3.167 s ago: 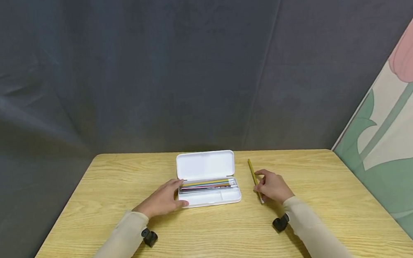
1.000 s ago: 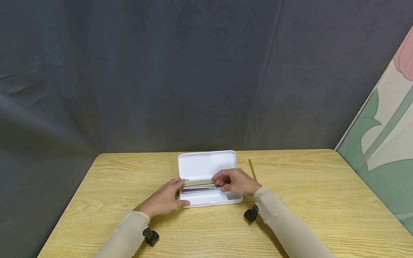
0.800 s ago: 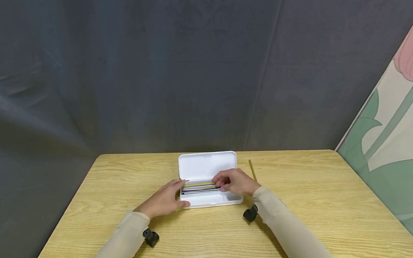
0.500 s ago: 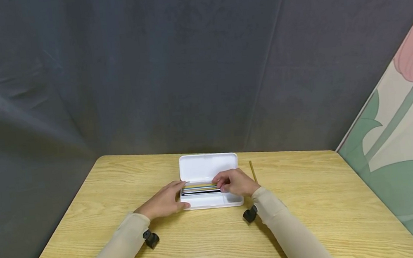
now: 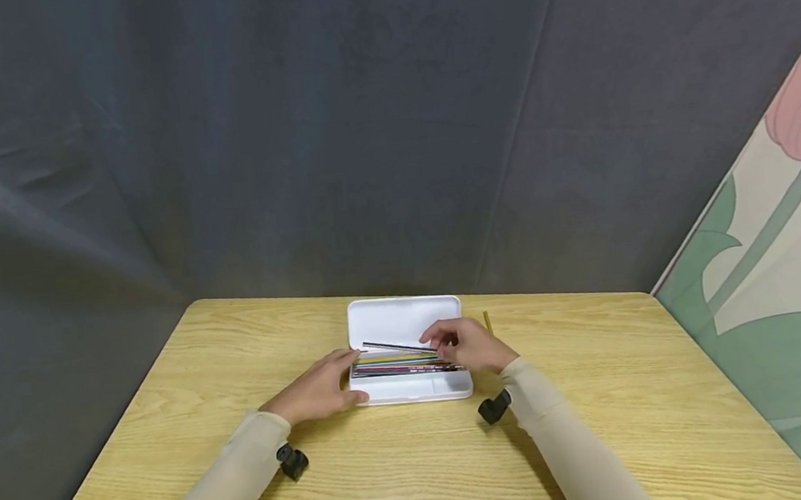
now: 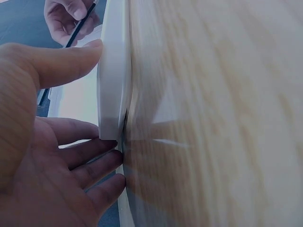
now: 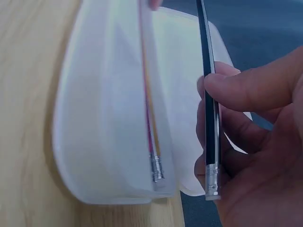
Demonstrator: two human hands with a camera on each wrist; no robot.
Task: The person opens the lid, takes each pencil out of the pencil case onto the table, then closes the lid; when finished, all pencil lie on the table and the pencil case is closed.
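Note:
A white pencil case (image 5: 396, 391) lies with its lid (image 5: 403, 318) raised at the back. Several coloured pencils (image 5: 390, 365) lie side by side in its rear compartment. My left hand (image 5: 315, 387) holds the case's left end, thumb at the front rim, fingers toward the hinge side. Above the compartment my right hand (image 5: 473, 345) pinches a dark, silver-striped pencil (image 7: 206, 61) between thumb and fingers. Its metal-banded eraser end points toward my palm in the right wrist view. The held pencil slants in front of the lid in the head view.
A yellow pencil (image 5: 487, 320) lies on the table to the right of the case, partly hidden behind my right hand. The wooden table (image 5: 392, 468) ends at a dark curtain (image 5: 332, 144). A flower-patterned panel (image 5: 800, 340) stands at the right.
From beside the yellow pencil, my right hand has moved left to the case, then lifted the dark pencil up from among the others. My left hand has stayed on the case.

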